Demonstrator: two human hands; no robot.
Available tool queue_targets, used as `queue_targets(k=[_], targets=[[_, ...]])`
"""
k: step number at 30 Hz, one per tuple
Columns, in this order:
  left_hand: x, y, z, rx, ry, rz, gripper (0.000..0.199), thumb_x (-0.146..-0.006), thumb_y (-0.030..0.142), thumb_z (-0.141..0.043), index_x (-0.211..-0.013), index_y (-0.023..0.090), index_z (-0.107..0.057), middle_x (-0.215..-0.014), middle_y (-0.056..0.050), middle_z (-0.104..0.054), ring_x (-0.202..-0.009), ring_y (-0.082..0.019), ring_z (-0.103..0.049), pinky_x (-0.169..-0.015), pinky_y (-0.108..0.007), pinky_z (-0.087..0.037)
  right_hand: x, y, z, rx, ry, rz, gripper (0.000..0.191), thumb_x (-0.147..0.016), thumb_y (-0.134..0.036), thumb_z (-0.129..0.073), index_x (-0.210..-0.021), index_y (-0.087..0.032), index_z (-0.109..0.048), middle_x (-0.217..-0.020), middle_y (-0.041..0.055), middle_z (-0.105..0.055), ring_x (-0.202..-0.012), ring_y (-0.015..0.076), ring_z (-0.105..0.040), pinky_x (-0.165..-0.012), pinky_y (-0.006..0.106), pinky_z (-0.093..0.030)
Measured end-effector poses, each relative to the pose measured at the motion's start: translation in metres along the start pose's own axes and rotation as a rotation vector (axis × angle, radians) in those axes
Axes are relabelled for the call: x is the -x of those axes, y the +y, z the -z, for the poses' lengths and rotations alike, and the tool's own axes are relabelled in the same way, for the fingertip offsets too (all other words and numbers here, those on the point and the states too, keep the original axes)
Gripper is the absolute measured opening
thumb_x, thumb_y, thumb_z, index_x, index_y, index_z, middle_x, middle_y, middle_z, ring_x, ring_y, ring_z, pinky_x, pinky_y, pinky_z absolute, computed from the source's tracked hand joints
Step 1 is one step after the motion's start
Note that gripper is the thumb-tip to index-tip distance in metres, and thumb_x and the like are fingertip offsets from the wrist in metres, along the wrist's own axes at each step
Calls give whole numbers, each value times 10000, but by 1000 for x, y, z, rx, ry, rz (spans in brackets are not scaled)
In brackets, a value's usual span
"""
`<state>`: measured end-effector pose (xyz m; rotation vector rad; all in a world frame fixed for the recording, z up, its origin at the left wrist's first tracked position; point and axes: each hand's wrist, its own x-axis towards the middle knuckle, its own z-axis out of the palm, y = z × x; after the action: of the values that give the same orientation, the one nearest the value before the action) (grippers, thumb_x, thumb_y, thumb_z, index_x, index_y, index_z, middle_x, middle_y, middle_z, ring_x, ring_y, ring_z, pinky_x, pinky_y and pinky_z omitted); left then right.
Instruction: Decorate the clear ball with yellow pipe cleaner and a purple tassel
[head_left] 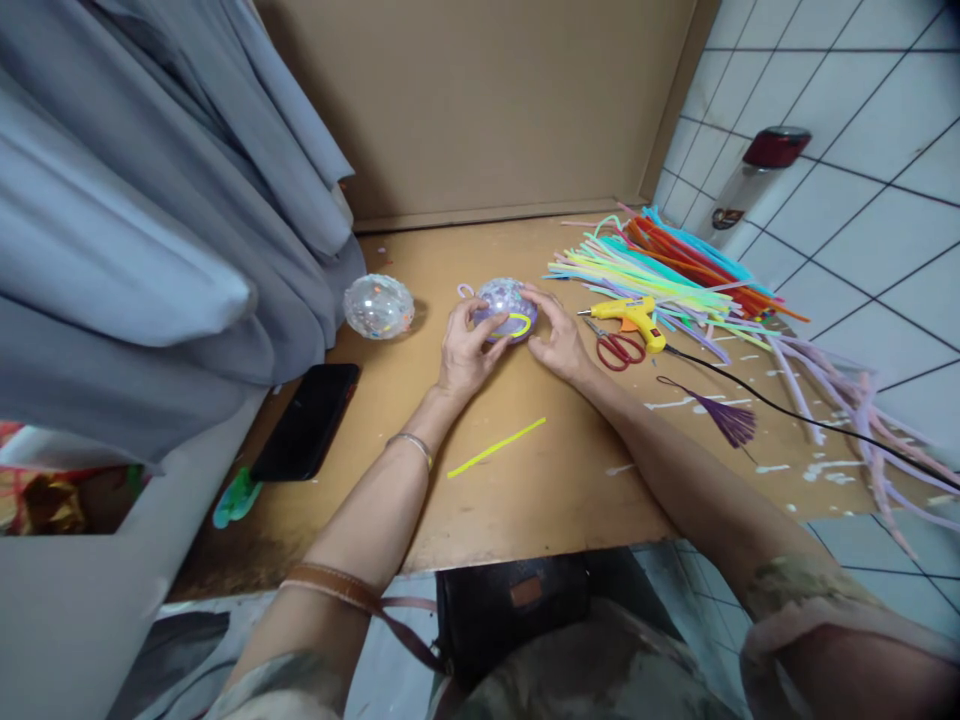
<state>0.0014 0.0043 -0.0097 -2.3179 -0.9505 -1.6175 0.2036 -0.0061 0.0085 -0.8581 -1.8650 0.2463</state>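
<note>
The left hand (471, 345) and the right hand (559, 335) together grasp the purple ball (499, 298), 1 on either side, over the middle of the surface (585, 490). A yellow loop (527, 322) lies against its near face and could slip askew if nudged (how it is fixed, I cannot tell). The glue gun (634, 318) points towards the right hand; a careless sideways drift could brush its tip, which may be hot. The clear ball (379, 306), being round, could roll if bumped.
</note>
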Motion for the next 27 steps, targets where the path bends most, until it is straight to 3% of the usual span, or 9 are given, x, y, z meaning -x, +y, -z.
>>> queue_targets(k=[4, 11, 19, 27], targets=[[-1, 1, 2, 19, 5, 47, 278, -934, 401, -719, -1155, 235, -738, -1222, -110, -626, -1154, -243, -660, -979, -421, -595, 2, 0, -4, -87, -25, -29, 673, -760, -181, -642, -1423, -226, -534, -1564, 146, -552, -1513, 306, -474, -1266, 528, -394], [-2, -6, 4, 123, 18, 174, 371, -899, 516, -742, -1154, 247, -761, -1224, -95, -607, -1184, -253, -644, -1078, -498, -564, 4, 2, -6, -164, -46, -47, 650, -771, -207, -656, -1408, -221, -527, -1591, 162, -509, -1561, 307, -405, -1256, 517, -407], [-2, -7, 1, 135, 35, 111, 411, -919, 551, -703, -1190, 246, -753, -1263, -111, -603, -1210, -258, -640, -1083, -504, -561, 3, 2, -5, -130, -30, -72, 599, -788, -235, -653, -1376, -226, -537, -1566, 162, -536, -1545, 296, -432, -1251, 505, -416], [1, -9, -10, 163, 77, 91, 393, -937, 535, -682, -1212, 257, -725, -1316, -109, -568, -1285, -267, -612, -1128, -524, -532, 4, 4, 2, -129, -19, -94, 593, -828, -444, -715, -1366, -254, -552, -1552, 144, -549, -1514, 330, -463, -1247, 539, -411]])
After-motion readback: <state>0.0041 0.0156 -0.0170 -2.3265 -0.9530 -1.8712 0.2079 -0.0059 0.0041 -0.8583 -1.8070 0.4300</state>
